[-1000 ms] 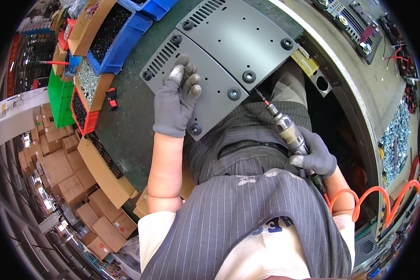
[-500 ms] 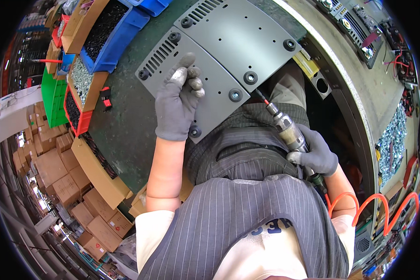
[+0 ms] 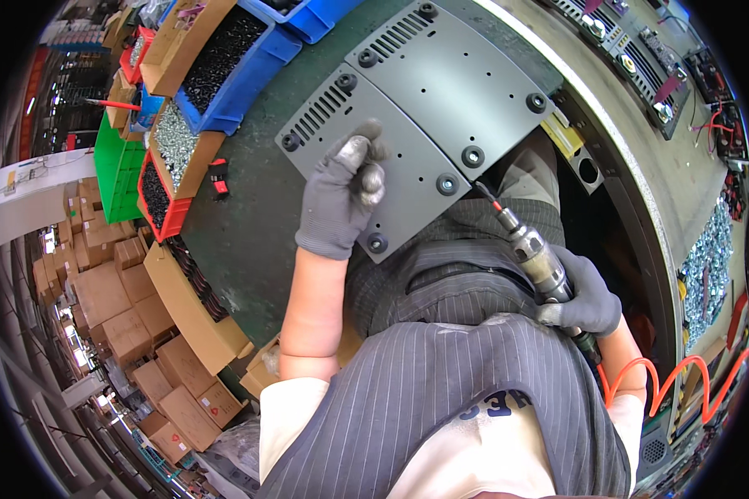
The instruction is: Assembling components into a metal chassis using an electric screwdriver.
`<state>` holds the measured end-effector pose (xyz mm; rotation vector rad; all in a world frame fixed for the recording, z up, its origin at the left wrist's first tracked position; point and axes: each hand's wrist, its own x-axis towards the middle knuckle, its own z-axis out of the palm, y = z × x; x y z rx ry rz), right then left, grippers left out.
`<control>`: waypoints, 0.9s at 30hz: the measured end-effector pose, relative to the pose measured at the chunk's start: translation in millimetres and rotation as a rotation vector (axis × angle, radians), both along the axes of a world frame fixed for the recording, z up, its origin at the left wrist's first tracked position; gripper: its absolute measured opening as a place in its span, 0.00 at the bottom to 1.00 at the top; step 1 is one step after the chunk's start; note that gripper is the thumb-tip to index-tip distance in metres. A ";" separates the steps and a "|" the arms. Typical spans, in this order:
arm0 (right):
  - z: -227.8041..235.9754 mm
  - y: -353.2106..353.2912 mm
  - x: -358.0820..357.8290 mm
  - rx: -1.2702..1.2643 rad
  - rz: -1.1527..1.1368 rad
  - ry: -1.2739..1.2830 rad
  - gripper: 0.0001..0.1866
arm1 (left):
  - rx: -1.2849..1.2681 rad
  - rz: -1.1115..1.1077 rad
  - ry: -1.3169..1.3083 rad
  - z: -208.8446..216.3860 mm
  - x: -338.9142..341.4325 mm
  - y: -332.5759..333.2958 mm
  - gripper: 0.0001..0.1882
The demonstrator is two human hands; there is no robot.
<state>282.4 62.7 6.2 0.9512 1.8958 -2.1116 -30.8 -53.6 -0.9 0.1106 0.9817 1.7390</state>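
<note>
Two grey metal panels (image 3: 399, 125) lie side by side on the green bench top, with vent slots and black round feet (image 3: 473, 156) near their corners. Over the nearer left panel, my gloved left hand (image 3: 345, 187) is closed, fingers curled toward the thumb; whatever it may hold is too small to make out. My gloved right hand (image 3: 587, 295) wraps round a pneumatic screwdriver (image 3: 541, 262), trailing an orange coiled air hose (image 3: 682, 366). The driver's dark bit lies beside the panels' near right corner, a little apart from the closest foot.
At the back left stand blue bins (image 3: 233, 79) of small black parts, a cardboard tray (image 3: 175, 141) of silver screws and a red bin (image 3: 166, 204). A small red-and-black item (image 3: 218, 176) lies on the bench. To the right, another worktop (image 3: 632, 141) carries metal assemblies and a pile of silver screws (image 3: 707, 258).
The whole view has shifted, so the scene sits farther right and lower. My left hand has drawn slightly nearer to me over the panel. My right hand keeps its hold on the screwdriver.
</note>
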 end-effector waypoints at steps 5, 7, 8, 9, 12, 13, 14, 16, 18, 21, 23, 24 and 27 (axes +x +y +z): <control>0.4 -4.7 -49.2 -0.127 0.038 0.241 0.41 | 0.055 -0.021 0.036 -1.2 3.4 -7.4 0.15; 1.9 -6.8 -68.5 -0.140 0.090 0.289 0.39 | 0.047 -0.032 -0.003 -0.4 1.2 -14.3 0.16; 3.8 -8.2 -76.0 -0.157 0.089 0.317 0.39 | 0.055 -0.019 -0.044 0.4 -1.5 -18.7 0.16; 5.3 -10.0 -82.8 -0.199 0.092 0.307 0.39 | 0.108 -0.056 -0.090 1.0 -5.6 -22.6 0.17; 7.9 -14.6 -98.4 -0.233 0.121 0.307 0.40 | 0.152 -0.054 -0.124 -0.9 -12.2 -34.7 0.16; 8.3 -15.6 -101.7 -0.212 0.152 0.296 0.41 | 0.123 -0.039 -0.123 -2.1 -13.2 -38.2 0.15; 8.4 -16.6 -104.1 -0.224 0.142 0.313 0.41 | 0.117 -0.038 -0.133 -3.7 -13.4 -40.7 0.15; 8.3 -18.1 -106.7 -0.216 0.175 0.292 0.41 | 0.096 0.033 -0.107 -6.7 -12.2 -43.5 0.14; 8.1 -19.7 -107.9 -0.240 0.167 0.288 0.41 | 0.102 0.033 -0.124 -8.3 -9.9 -43.3 0.14; 8.0 -21.5 -108.5 -0.246 0.161 0.277 0.41 | 0.118 0.059 -0.133 -6.8 -5.8 -39.9 0.14; 8.4 -22.7 -108.6 -0.249 0.152 0.278 0.41 | 0.130 0.073 -0.132 -3.4 -2.6 -37.8 0.14; 8.7 -23.2 -108.4 -0.258 0.150 0.275 0.41 | 0.066 0.094 -0.034 -1.4 -0.7 -37.1 0.13; 10.1 -24.3 -106.9 -0.087 0.186 0.292 0.40 | -0.100 0.130 0.194 4.1 3.8 -36.2 0.13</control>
